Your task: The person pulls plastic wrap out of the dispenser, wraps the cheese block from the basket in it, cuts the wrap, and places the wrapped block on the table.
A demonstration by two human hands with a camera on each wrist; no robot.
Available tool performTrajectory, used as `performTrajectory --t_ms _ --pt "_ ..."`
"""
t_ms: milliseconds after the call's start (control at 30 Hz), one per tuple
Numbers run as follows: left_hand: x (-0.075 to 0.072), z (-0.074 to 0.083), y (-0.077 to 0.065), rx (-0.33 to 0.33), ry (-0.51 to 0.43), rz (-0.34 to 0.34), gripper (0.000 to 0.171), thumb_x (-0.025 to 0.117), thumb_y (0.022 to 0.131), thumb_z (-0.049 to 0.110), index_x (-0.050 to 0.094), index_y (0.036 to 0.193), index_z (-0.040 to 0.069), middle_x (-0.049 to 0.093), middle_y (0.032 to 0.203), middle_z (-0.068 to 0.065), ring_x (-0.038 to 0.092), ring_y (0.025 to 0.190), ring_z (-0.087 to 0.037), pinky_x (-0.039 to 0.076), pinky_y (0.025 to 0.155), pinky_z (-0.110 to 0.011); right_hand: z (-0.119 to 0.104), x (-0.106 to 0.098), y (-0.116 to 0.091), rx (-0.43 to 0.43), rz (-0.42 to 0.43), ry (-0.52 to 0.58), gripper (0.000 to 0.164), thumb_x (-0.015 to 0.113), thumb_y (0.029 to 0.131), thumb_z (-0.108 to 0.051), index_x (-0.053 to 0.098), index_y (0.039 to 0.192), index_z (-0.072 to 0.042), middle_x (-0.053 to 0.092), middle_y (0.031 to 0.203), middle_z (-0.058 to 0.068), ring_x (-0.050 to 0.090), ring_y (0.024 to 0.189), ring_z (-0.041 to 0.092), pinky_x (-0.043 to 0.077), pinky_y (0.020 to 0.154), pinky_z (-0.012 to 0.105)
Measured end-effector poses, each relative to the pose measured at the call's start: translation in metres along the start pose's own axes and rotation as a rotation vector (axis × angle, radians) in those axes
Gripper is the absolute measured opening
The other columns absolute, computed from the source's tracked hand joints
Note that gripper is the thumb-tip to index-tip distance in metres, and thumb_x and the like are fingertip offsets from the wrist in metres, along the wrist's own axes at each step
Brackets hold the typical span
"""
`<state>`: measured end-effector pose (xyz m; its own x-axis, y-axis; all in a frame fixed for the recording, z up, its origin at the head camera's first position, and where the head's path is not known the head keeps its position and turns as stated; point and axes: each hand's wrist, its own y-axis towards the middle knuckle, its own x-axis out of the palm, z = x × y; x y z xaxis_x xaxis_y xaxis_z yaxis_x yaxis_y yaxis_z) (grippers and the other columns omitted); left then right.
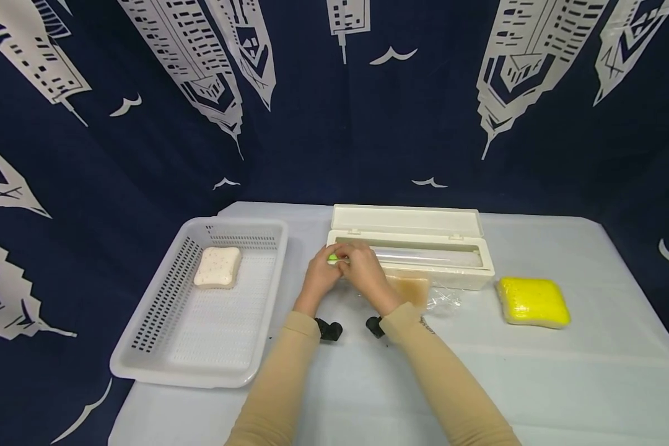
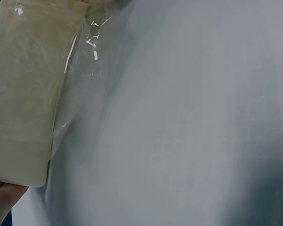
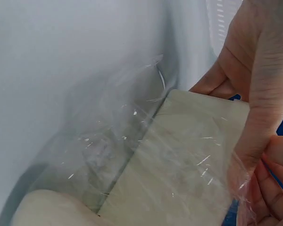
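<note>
A cream plastic-wrap dispenser (image 1: 435, 275) stands lengthwise with its lid raised and a clear film roll (image 1: 429, 256) inside. My left hand (image 1: 319, 279) grips its left end, as the right wrist view shows at the near corner (image 3: 207, 96). The fingertips of my right hand (image 1: 362, 269) pinch at a small green slide cutter (image 1: 332, 257), mostly covered by fingers. Clear film (image 2: 87, 80) hangs over the dispenser's front and spreads loosely on the table. A tan block (image 1: 415, 290) lies in front of the dispenser, partly under the film, half hidden by my right wrist.
On the left, a white perforated basket (image 1: 209, 353) holds a pale speckled sponge-like block (image 1: 217, 267). A yellow block (image 1: 533, 301) with a shiny surface lies right of the dispenser. White cloth covers the table (image 1: 535, 384); a dark blue patterned curtain (image 1: 334, 155) hangs behind.
</note>
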<state>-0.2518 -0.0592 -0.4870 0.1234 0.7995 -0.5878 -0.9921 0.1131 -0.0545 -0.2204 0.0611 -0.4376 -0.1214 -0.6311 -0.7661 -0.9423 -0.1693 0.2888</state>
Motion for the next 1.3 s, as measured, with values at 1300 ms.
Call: performTrajectory --t_ms 1300 --pt "-0.005 -0.008 0.000 0.150 -0.015 0.051 0.062 0.088 0.072 0.028 0.066 0.129 0.017 0.055 0.142 -0.017 0.056 0.128 -0.034 0.047 0.104 -0.047 0.012 -0.017 0.011 -0.149 -0.130 -0.332 0.011 0.078 0.081 -0.008 0.073 0.085 0.001 0.064 0.084 0.011 0.054 0.080 0.025 0.051 0.075 0.032"
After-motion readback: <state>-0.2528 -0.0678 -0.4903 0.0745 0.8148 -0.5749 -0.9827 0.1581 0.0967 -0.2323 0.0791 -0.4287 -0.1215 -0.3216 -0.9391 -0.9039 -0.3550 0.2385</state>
